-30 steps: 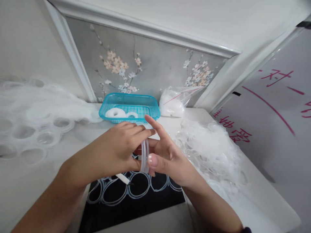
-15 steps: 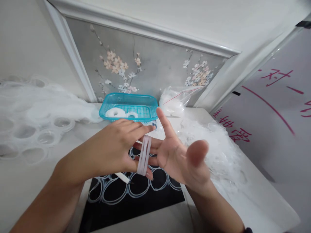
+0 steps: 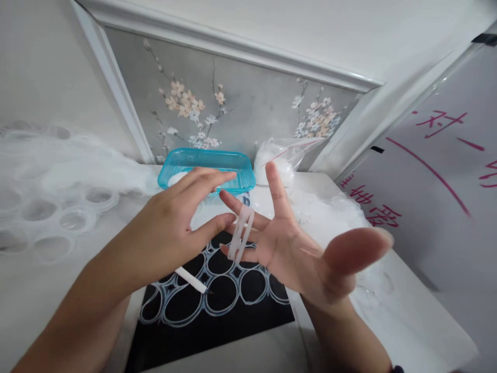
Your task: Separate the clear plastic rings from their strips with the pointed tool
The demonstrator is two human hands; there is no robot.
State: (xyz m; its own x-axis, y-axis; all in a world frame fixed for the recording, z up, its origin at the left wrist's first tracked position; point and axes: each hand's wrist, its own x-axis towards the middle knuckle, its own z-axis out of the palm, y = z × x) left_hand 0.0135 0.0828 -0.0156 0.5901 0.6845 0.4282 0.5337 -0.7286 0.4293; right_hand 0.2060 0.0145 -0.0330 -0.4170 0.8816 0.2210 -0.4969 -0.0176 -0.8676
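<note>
A whitish translucent stretchy band [image 3: 242, 233] is looped in several strands around the outstretched fingers of my right hand [image 3: 289, 246]. That hand is palm up, its index finger pointing up and its thumb spread wide. Close to the band on the left is my left hand [image 3: 171, 223], its fingers extended and apart from the thumb. The left thumb tip lies near the strands; whether it touches them I cannot tell. Below both hands lies a black sheet [image 3: 217, 336] with white circles drawn on it. A white marker [image 3: 192, 281] with a dark tip rests on the sheet.
A blue plastic basket [image 3: 205, 154] with white ring-shaped items stands against the wall. Beside it sits a clear zip bag [image 3: 274, 163] of white material. White translucent ring-filled material [image 3: 70, 176] spreads on the left, more [image 3: 334, 212] on the right. A whiteboard [image 3: 438, 207] borders the right.
My left hand has come out of the band and moved up and left, opening. The band has narrowed onto the right fingers. My right thumb has swung out toward the camera.
</note>
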